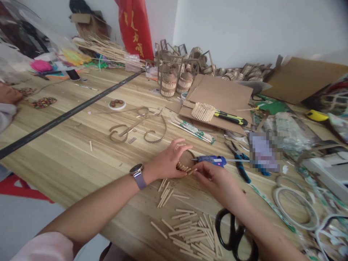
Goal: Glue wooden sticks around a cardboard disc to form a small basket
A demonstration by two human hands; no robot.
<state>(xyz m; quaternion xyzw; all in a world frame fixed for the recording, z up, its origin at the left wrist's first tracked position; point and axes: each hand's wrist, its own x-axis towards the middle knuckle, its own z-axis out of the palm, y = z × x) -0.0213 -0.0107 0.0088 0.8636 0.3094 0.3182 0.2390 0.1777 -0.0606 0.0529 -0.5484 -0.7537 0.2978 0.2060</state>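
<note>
My left hand (170,157) curls around a small round cardboard piece (186,158) with short wooden sticks along its near edge. At that edge, my right hand (213,177) pinches a short wooden stick (193,170) between thumb and fingertips. Just behind my right fingers lies a blue glue gun (212,160), its nozzle pointing at the round piece and a small red light glowing on it. Loose wooden sticks (190,232) are spread in a pile below my hands. Black-handled scissors (235,232) lie under my right forearm, which hides part of them.
Blue-handled pliers (240,165), a tape roll (296,208) and plastic bags crowd the right. Behind stand cardboard sheets (220,92), a yellow-black cutter (231,117) and several small stick-covered lanterns (168,85). Curled strips (154,134) lie ahead. A co-worker's hand (9,93) shows far left.
</note>
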